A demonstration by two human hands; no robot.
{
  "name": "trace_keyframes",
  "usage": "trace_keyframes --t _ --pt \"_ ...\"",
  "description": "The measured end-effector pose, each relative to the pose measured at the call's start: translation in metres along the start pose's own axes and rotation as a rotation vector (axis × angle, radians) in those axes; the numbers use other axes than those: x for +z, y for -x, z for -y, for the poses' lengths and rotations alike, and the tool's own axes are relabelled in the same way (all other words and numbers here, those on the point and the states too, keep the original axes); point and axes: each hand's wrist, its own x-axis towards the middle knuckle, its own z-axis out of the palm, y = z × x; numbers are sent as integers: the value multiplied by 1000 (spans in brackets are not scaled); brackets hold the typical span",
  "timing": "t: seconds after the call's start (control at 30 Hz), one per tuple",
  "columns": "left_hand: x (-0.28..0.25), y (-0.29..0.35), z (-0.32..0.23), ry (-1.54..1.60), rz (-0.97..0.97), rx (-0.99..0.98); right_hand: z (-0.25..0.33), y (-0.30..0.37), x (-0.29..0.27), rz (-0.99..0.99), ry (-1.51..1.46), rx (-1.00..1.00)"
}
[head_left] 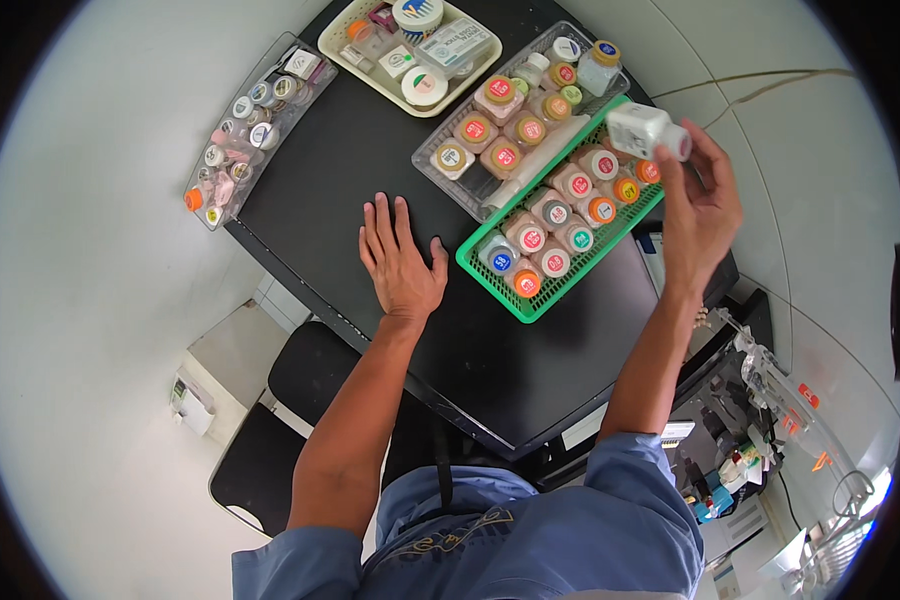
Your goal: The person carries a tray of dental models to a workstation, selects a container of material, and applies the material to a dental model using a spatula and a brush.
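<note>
Near the right edge of the worktop (310, 225), the green basket (590, 261) appears nearly full; one white bottle (638, 128), pinched in the right hand (705, 208) at its far end, is not set down, while the left hand (407, 280) rests flat, fingers spread, holding nothing.

White bottle (638, 130), sideways in the right hand (705, 205)

so there's a cream tray (368, 82) up top with a round tub (425, 87) and a clear box (455, 45) in it, and left of that a clear bin (288, 134) crammed with little jars (262, 136). couple of black seats (315, 372) lower left, white box (193, 402) near them. thin cable (820, 72) running across the pale wall (830, 180) upper right, bunch of clutter (740, 465) plus orange tags (808, 396) lower right.
</note>
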Motion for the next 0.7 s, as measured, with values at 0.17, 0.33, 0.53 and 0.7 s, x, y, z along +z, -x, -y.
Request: trace_keyframes --t 0.17,0.33,0.53,0.7 --pt "3 3 3 -2 -27 17 17 56 47 192 -52 -111" --pt "3 1 0 -14 -37 20 19 87 82 256 71 -252" --pt "4 2 -1 -26 -49 40 16 92 97 265 149 -340" --pt "5 5 2 -28 -56 39 13 95 98 341 161 -316"
